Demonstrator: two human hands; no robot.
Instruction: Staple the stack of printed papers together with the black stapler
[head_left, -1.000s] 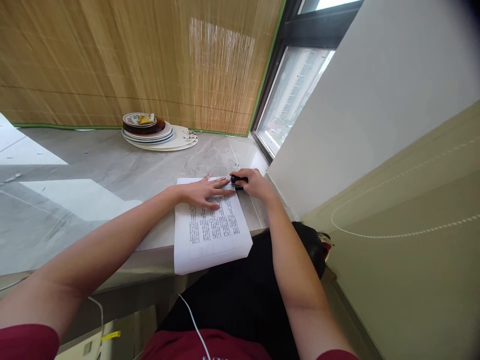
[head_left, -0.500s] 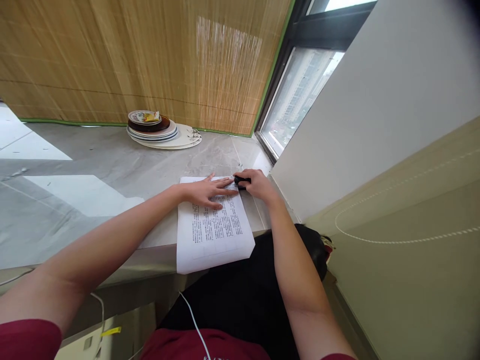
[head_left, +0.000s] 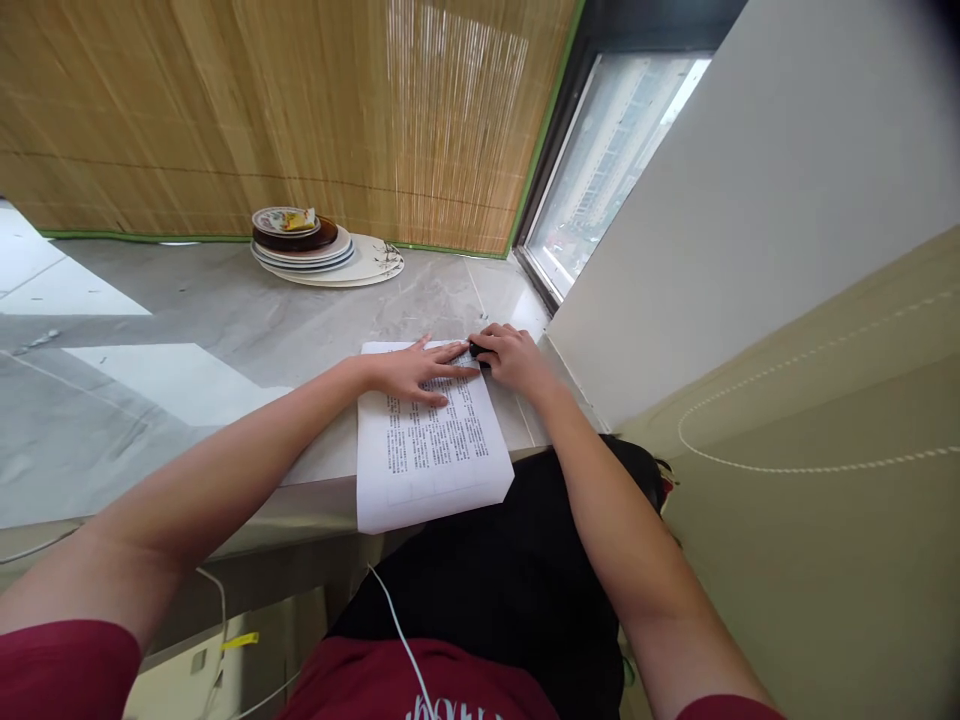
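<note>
A printed sheet of paper lies on the grey stone counter, its near end hanging past the front edge. Whether more sheets lie beneath it I cannot tell. My left hand rests flat on the upper part of the page with its fingers spread. At the page's upper right corner, my right hand is closed over a black stapler. Most of the stapler is hidden under the palm and fingers; its front end meets the paper's edge beside my left fingertips.
A stack of plates with a small yellow packet on top stands at the back of the counter. Behind it hangs a bamboo blind. A window and a white wall bound the right side.
My right hand has come down further over the stapler, covering more of it. My left hand still presses the paper flat. The camera view has shifted slightly.
</note>
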